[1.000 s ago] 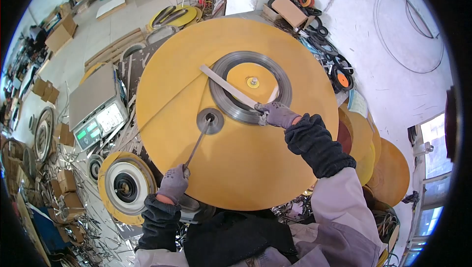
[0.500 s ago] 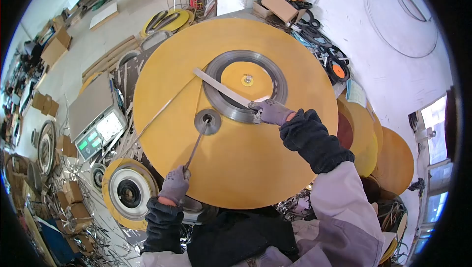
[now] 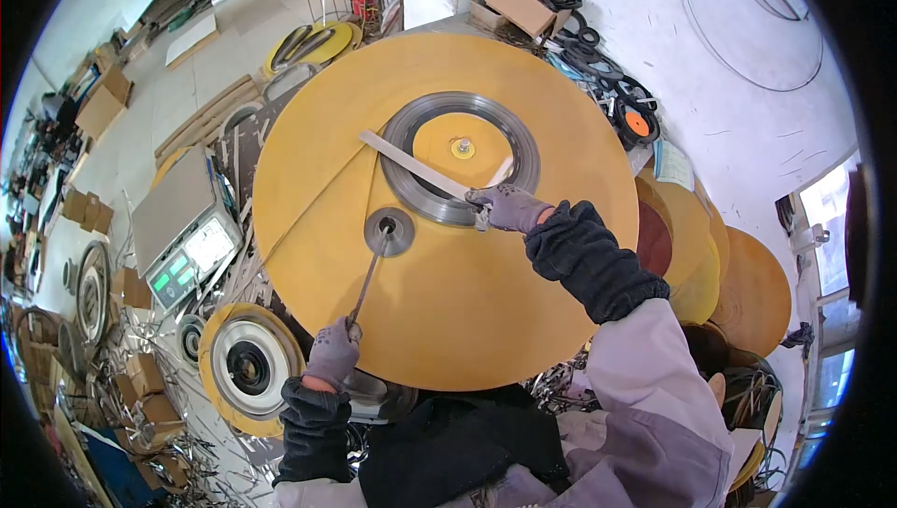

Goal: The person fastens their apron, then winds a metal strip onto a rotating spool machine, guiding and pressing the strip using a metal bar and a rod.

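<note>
A large round yellow disc (image 3: 467,321) fills the middle. On it lies a wide coil of shiny metal strip (image 3: 406,171) around a yellow hub with a bolt (image 3: 462,146). My gloved right hand (image 3: 509,207) is closed on a flat pale bar (image 3: 416,164) that lies slantwise across the coil. Nearer to me is a small grey reel (image 3: 399,231). My gloved left hand (image 3: 334,351) grips a thin metal rod (image 3: 370,271), whose far end meets the reel's centre. A narrow strip (image 3: 313,204) runs from the bar's far end toward the disc's left edge.
To the left stands a scale (image 3: 177,218) with green digits, above a smaller yellow reel (image 3: 250,368). Metal scraps (image 3: 206,457) cover the lower left. More round discs (image 3: 747,293) lean at the right. A cardboard box (image 3: 519,5) and black rings (image 3: 593,55) lie beyond the disc.
The view has shifted slightly, so the disc and coil appear a little farther left. Both hands keep their hold on the bar and rod. The narrow strip lies at a slightly different angle.
</note>
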A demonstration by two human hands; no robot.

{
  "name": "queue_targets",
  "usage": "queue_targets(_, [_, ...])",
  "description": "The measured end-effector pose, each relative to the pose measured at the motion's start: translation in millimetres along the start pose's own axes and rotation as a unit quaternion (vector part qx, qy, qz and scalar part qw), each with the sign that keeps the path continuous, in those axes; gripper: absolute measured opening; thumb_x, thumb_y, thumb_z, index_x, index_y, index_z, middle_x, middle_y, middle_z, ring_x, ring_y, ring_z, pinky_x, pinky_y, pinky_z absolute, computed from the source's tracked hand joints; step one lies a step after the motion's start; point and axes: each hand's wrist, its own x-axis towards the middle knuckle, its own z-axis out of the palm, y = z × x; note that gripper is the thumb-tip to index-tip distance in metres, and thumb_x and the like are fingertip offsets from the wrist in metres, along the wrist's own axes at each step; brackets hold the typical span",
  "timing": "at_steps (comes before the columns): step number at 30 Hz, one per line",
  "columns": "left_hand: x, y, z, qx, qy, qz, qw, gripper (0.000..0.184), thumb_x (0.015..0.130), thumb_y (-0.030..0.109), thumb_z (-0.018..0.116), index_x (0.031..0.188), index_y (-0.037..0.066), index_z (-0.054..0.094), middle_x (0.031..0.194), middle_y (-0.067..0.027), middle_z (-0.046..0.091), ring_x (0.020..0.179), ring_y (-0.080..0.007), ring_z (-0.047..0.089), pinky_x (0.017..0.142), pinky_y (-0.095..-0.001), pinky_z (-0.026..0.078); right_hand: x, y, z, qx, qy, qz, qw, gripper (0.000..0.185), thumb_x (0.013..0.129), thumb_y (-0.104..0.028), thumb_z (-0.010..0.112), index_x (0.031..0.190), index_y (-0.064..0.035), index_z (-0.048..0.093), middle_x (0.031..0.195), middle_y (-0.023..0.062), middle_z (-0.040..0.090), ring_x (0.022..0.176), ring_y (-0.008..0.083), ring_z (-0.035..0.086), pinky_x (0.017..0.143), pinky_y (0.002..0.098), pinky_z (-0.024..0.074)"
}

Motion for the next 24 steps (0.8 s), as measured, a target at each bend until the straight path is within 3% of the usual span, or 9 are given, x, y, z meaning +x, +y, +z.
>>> queue_targets(3, [-1.9, 3.4, -0.2, 0.016, 0.000, -0.005, 1.000, 0.023, 0.089, 0.022, 0.047, 0.094, 0.002, 0.055, 0.075, -0.0235, 0.061, 0.075, -0.0422, 0.059, 0.069, -0.0507, 0.045, -1.7, -2.7, -1.9, -0.021, 0.013, -0.018, 1.000, 0.042, 0.073, -0.012, 0.050, 0.114, -0.0072, 0.060, 0.103, 0.0200, 0.064, 0.097, 0.0326, 0.061, 0.086, 0.0387, 0.0467])
queue_targets(5, [-5.1, 7.5, -3.4, -0.023, -0.024, -0.021, 0.999, 0.023, 0.089, 0.023, 0.046, 0.093, 0.001, 0.055, 0.078, -0.0246, 0.061, 0.078, -0.0427, 0.059, 0.071, -0.0513, 0.044, -3.3, -12.0, -9.6, -0.016, -0.011, 0.056, 0.998, 0.041, 0.073, -0.013, 0.051, 0.112, -0.0038, 0.060, 0.107, 0.0207, 0.062, 0.102, 0.0328, 0.059, 0.088, 0.0387, 0.0460])
queue_targets(9, [-13.8, 4.5, 2.1, -0.045, -0.001, -0.009, 0.999, 0.024, 0.089, 0.023, 0.047, 0.094, 0.001, 0.055, 0.081, -0.0261, 0.061, 0.082, -0.0434, 0.058, 0.073, -0.0520, 0.044, -5.8, -18.6, -15.4, -0.004, -0.043, 0.096, 0.994, 0.040, 0.075, -0.016, 0.053, 0.111, -0.0013, 0.060, 0.107, 0.0217, 0.062, 0.103, 0.0328, 0.059, 0.088, 0.0393, 0.0461])
queue_targets(11, [-17.6, 8.6, -1.0, -0.039, -0.014, -0.031, 0.999, 0.025, 0.088, 0.023, 0.047, 0.095, 0.000, 0.055, 0.083, -0.0267, 0.061, 0.084, -0.0438, 0.058, 0.075, -0.0526, 0.043, 0.7, -4.3, -4.3, -0.027, -0.013, 0.038, 0.999, 0.040, 0.075, -0.020, 0.056, 0.111, -0.0020, 0.061, 0.106, 0.0219, 0.062, 0.100, 0.0335, 0.060, 0.088, 0.0394, 0.0463])
queue_targets(21, [-28.4, 20.4, -9.7, -0.036, -0.026, -0.057, 0.997, 0.025, 0.088, 0.022, 0.048, 0.095, 0.000, 0.057, 0.083, -0.0261, 0.061, 0.084, -0.0432, 0.059, 0.075, -0.0511, 0.044, -10.8, -22.2, -18.3, -0.027, -0.028, 0.057, 0.998, 0.040, 0.075, -0.021, 0.058, 0.112, -0.0076, 0.062, 0.106, 0.0186, 0.063, 0.101, 0.0320, 0.060, 0.087, 0.0385, 0.0463])
queue_targets(24, [-28.2, 20.0, -9.1, -0.028, -0.012, -0.041, 0.999, 0.025, 0.088, 0.023, 0.048, 0.094, 0.000, 0.058, 0.082, -0.0262, 0.061, 0.083, -0.0428, 0.059, 0.074, -0.0507, 0.045, -14.3, -26.5, -25.3, -0.023, -0.074, 0.065, 0.995, 0.047, 0.070, -0.018, 0.060, 0.117, -0.0119, 0.060, 0.104, 0.0189, 0.063, 0.099, 0.0327, 0.060, 0.086, 0.0389, 0.0463])
